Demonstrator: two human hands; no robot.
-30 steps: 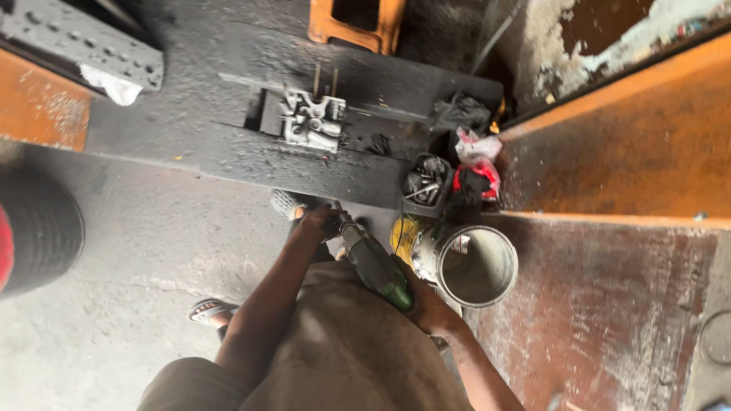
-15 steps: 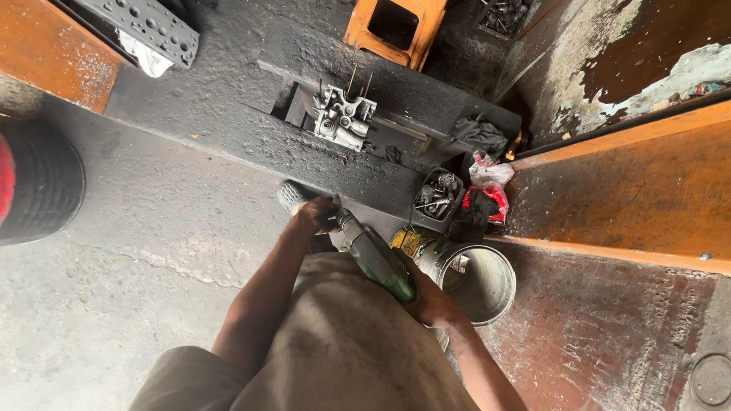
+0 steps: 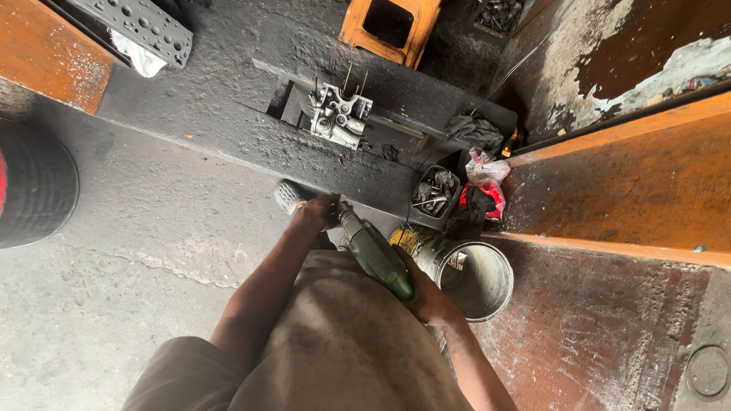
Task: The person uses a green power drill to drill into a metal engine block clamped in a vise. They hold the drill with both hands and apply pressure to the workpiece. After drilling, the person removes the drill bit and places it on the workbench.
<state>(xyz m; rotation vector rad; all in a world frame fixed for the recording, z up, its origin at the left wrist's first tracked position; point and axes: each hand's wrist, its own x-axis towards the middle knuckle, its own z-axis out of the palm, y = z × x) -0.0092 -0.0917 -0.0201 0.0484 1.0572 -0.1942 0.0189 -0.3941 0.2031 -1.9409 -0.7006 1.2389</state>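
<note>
A: State the pose of each hand.

B: The right hand [image 3: 428, 298] is closed around the rear handle of a green power drill [image 3: 375, 253], forearm running down toward the lower edge of the view. The left hand [image 3: 317, 211] is wrapped around the front end of the drill, arm bent at the elbow and extended forward. The drill lies slanted between the two hands, over the person's lap, nose toward the dark metal slab [image 3: 228, 114] on the floor.

A: Grip condition?

B: Both hands are closed tight on the drill; no fingers are spread.

A: List the containers and contents.

B: A metal bucket [image 3: 474, 278] stands just beside the right hand, at the edge of the rusty plate [image 3: 609, 335]; its inside shows bare grey wall, and contents cannot be told. A small black tray [image 3: 434, 194] at the near corner of the slab holds a pile of metal bolts and small parts. Just beside it sit a red and white plastic bag [image 3: 486, 183] and a dark rag [image 3: 474, 129].

A: Other items on the slab?

B: A grey metal engine part [image 3: 339, 118] sits near the slab's middle. An orange stool [image 3: 390, 27] stands at its far edge.
</note>
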